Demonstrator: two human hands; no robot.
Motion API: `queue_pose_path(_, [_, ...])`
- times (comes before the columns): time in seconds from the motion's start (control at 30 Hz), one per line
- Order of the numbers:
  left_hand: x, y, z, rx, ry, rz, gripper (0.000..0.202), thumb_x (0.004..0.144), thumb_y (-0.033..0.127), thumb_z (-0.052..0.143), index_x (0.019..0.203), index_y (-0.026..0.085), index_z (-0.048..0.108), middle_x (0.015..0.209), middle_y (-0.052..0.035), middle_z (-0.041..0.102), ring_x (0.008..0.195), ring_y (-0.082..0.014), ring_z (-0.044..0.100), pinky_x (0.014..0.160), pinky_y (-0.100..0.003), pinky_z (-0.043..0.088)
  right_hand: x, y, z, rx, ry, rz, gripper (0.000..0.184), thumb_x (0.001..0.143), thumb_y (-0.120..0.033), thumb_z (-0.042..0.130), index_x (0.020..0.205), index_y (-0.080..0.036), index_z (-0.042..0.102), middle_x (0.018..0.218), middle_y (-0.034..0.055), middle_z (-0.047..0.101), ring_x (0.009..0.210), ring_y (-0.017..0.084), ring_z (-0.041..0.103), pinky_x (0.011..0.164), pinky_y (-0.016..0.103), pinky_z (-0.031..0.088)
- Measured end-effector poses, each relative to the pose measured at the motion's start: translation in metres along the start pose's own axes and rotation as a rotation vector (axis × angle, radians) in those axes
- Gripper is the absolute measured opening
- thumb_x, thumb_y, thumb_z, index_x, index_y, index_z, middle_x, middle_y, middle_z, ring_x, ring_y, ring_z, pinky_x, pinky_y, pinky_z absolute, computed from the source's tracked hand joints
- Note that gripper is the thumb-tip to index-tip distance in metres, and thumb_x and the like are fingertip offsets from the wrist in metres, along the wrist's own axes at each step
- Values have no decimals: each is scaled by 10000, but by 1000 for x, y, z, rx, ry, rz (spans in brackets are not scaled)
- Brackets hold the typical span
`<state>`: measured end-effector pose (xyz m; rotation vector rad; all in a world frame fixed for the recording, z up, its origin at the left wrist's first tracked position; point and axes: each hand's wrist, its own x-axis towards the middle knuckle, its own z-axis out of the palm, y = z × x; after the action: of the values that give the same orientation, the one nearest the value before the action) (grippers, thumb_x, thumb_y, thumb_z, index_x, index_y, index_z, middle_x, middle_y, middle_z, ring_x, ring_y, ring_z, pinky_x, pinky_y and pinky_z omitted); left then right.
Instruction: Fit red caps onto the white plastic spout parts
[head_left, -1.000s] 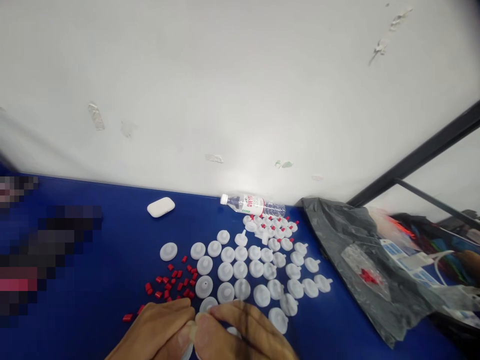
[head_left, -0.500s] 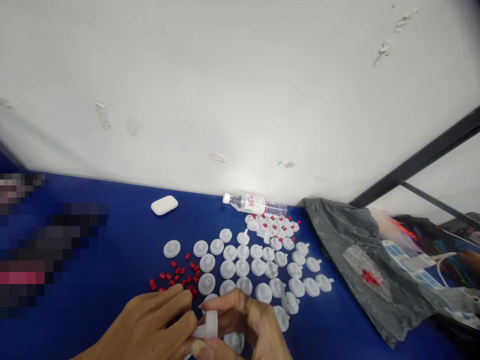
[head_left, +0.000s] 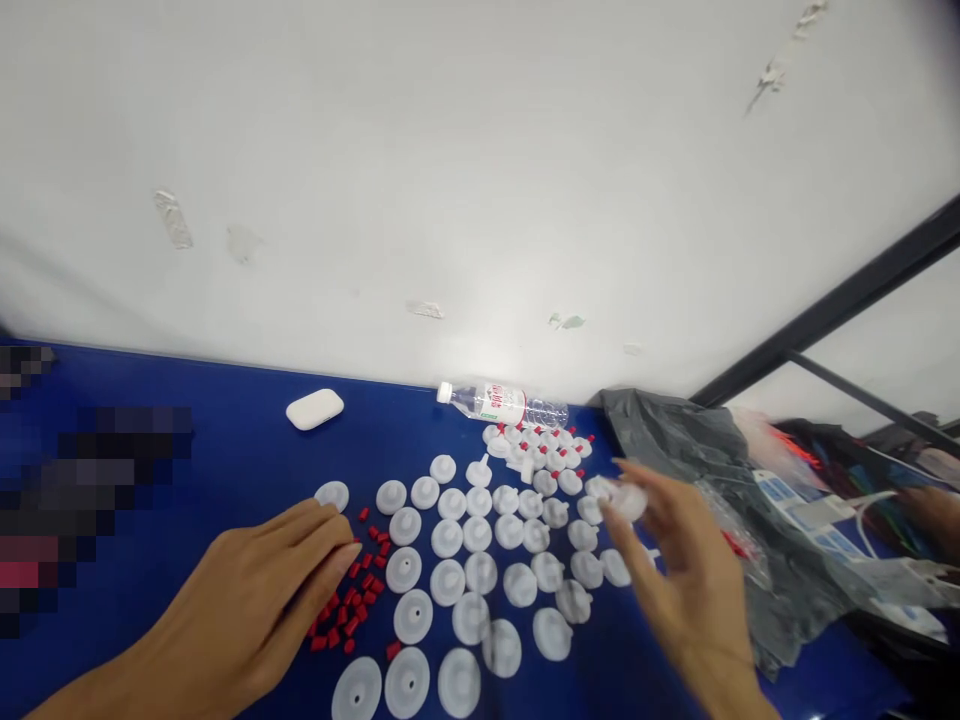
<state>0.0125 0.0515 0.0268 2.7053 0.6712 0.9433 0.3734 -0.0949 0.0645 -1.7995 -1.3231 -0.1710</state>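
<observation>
My right hand (head_left: 679, 570) is over the right side of the rows, pinching a white plastic spout lid (head_left: 628, 500) between thumb and fingers. My left hand (head_left: 274, 585) rests at the left over the small red caps (head_left: 367, 582), its fingers closed together. Whatever is between those fingertips is hidden. Rows of round white spout lids (head_left: 478, 533) cover the middle of the blue surface. At the back right, a cluster of the lids (head_left: 555, 458) carries red caps on their spouts.
A clear plastic bottle (head_left: 502, 403) lies along the wall behind the lids. A white oval case (head_left: 315, 409) is at the back left. On the right are a dark grey plastic bag (head_left: 660, 435), a clear bag with red pieces (head_left: 739, 545) and a black metal bar (head_left: 825, 312).
My hands were together at the front around a white spout lid. They have parted: the right has carried a lid rightward and back, the left has moved over the red caps.
</observation>
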Motion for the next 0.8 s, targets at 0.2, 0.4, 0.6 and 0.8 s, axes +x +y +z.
queue_pose_path(0.2, [-8,-1,16,97,-109,89,398,1050,72,346,1120,279,679,1082,-11,747,850,-138,744,528,-213,496,57,61,-5,-150,-130,155,190,977,-388,737,1080,-235,782,1124,81,827,1095,321,777,1040,531,572])
queue_pose_path(0.4, [-12,-1,18,204,14,121,349,1069,104,388,1184,261,678,1106,-1,778,1075,-179,728,712,-217,556,66,101,6,-163,-234,210,211,1069,-405,715,1103,-199,744,1071,32,780,993,217,761,986,463,617])
queue_pose_path(0.6, [-8,8,11,377,-98,107,410,1070,131,320,1137,243,710,1122,-50,796,1043,-194,736,711,-261,575,63,123,18,-129,-281,154,256,1046,-441,746,1109,-193,741,1201,63,766,1116,249,738,1044,508,600])
queue_pose_path(0.8, [-13,8,14,294,-121,26,427,1099,167,319,1163,286,723,1168,1,798,1121,-191,730,743,-252,580,62,127,22,-113,-326,163,283,1055,-476,730,1080,-194,740,1051,32,770,918,203,747,905,436,643])
